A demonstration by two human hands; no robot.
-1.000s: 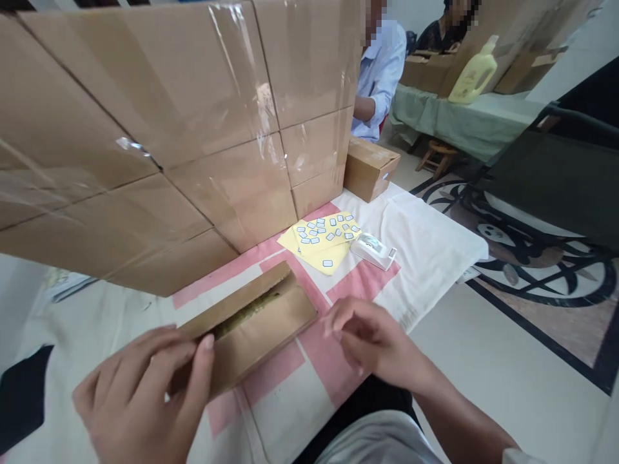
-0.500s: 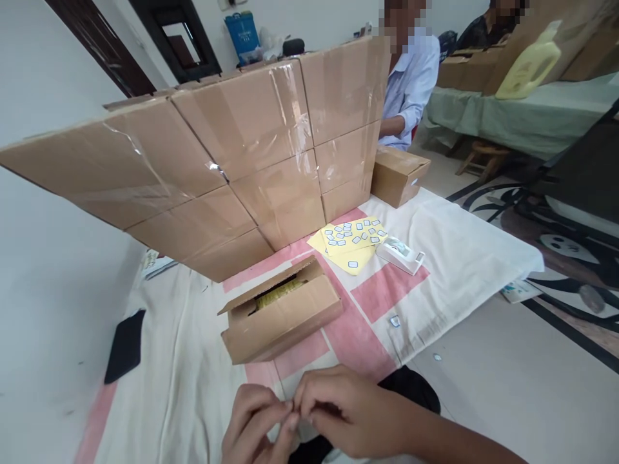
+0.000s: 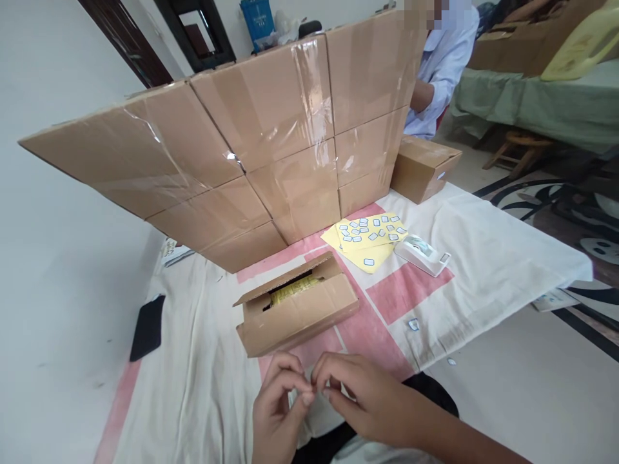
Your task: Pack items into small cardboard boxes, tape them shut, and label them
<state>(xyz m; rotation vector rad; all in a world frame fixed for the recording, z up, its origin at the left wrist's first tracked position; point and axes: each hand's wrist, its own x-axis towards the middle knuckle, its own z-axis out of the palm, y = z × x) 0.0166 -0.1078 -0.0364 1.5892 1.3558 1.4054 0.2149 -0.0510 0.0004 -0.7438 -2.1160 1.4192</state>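
Observation:
My left hand (image 3: 279, 406) and my right hand (image 3: 360, 396) meet low in the view, fingertips pinched together around something too small to make out. Just beyond them lies a small cardboard box (image 3: 297, 305) on the white and pink cloth (image 3: 449, 258). Its top flaps stand partly open over yellow contents. Neither hand touches the box. Further back lie yellow sheets (image 3: 370, 235) with several small blue-edged stickers, and a white tape dispenser (image 3: 422, 253) next to them.
A wall of stacked taped cartons (image 3: 251, 142) rises behind the box. Another closed carton (image 3: 423, 167) sits at its right end. A black phone (image 3: 147, 327) lies on the cloth at left. Loose stickers (image 3: 413, 324) lie near the cloth's edge. A person in a light shirt (image 3: 442, 64) sits behind.
My left hand let go of the small box and both hands drew back and came together in a pinch. The view pulled back and up, showing the whole carton wall.

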